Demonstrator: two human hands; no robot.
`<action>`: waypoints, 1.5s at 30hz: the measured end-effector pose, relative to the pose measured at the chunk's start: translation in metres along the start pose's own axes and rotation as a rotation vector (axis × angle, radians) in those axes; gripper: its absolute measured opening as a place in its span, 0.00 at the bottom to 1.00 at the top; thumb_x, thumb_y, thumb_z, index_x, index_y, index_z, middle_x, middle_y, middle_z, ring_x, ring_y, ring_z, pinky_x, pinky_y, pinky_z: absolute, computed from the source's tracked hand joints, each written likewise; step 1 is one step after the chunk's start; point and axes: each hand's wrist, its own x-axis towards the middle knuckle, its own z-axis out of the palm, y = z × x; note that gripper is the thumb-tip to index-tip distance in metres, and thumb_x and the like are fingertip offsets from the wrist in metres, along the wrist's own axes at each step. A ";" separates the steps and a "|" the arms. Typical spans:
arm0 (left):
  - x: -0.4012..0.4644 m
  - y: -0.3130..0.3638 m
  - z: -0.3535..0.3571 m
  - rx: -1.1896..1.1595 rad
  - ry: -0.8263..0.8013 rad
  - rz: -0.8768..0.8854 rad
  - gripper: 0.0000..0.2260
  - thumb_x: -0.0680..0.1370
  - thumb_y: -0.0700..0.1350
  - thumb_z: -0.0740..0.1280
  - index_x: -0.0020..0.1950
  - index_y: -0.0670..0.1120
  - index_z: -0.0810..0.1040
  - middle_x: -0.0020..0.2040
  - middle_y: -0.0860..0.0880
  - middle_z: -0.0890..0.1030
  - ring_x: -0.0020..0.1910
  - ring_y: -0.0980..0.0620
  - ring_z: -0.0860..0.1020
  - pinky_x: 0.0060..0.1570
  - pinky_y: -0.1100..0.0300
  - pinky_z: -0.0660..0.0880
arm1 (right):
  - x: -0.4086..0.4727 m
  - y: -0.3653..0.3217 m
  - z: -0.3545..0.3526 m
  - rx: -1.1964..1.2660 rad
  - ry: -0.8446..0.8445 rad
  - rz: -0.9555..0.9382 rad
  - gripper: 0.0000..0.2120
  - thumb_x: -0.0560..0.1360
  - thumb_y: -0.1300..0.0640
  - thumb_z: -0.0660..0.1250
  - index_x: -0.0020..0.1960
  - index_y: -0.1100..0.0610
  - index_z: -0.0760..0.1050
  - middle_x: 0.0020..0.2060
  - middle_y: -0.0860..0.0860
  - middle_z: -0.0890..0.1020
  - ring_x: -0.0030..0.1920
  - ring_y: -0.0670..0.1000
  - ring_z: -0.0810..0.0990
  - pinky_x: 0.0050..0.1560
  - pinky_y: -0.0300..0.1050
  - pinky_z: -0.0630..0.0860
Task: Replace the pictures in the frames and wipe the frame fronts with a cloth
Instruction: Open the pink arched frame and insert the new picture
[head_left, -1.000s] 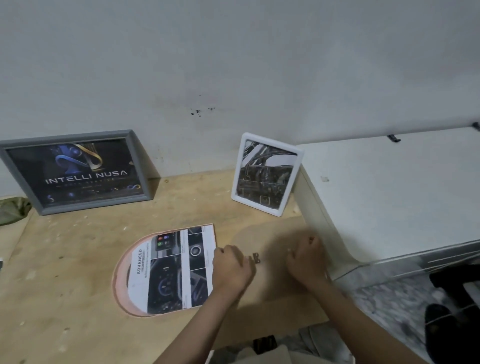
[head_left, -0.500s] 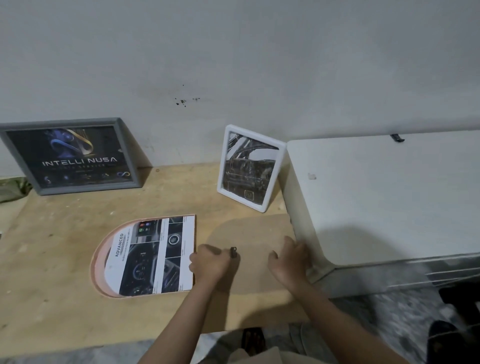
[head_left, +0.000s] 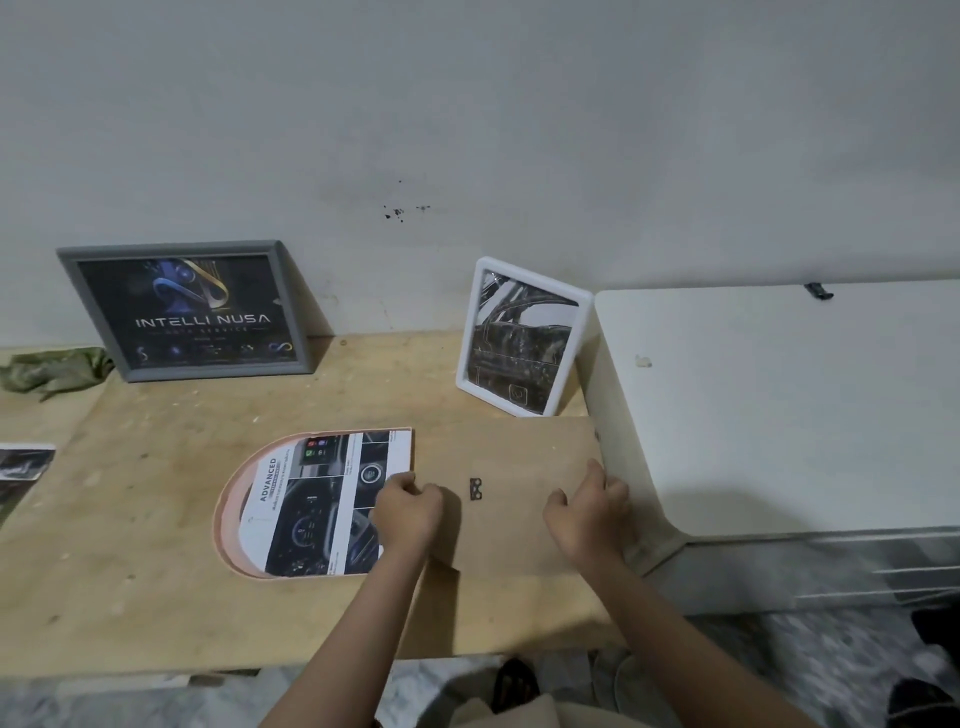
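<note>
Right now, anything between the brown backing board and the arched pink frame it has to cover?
Nothing visible. The brown backing board, held by the left hand and right hand, abuts the arched pink frame; only the printed picture lies in it.

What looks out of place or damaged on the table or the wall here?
The arched pink frame lies face down with its brown backing board off beside it, and the print sits uncovered. Dark specks mark the wall above. A green cloth lies crumpled at the far left.
</note>
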 end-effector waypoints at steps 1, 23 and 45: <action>0.002 0.000 -0.007 0.010 0.035 0.018 0.16 0.74 0.41 0.65 0.61 0.44 0.77 0.50 0.47 0.79 0.56 0.43 0.75 0.52 0.56 0.70 | -0.003 -0.005 0.003 -0.018 -0.021 -0.007 0.29 0.72 0.53 0.65 0.70 0.59 0.63 0.60 0.62 0.68 0.61 0.62 0.67 0.63 0.50 0.66; 0.106 -0.074 -0.172 0.382 0.035 0.303 0.15 0.66 0.50 0.75 0.34 0.46 0.70 0.40 0.44 0.77 0.43 0.41 0.75 0.43 0.55 0.69 | -0.090 -0.125 0.115 -0.100 -0.191 -0.331 0.25 0.71 0.54 0.66 0.66 0.60 0.71 0.65 0.61 0.69 0.67 0.61 0.67 0.68 0.50 0.65; 0.126 -0.095 -0.189 0.458 -0.010 0.358 0.16 0.74 0.49 0.69 0.54 0.39 0.78 0.63 0.39 0.73 0.62 0.38 0.67 0.55 0.52 0.70 | -0.110 -0.132 0.153 -0.021 -0.223 -0.259 0.18 0.71 0.58 0.61 0.57 0.65 0.72 0.64 0.69 0.69 0.71 0.65 0.62 0.61 0.54 0.68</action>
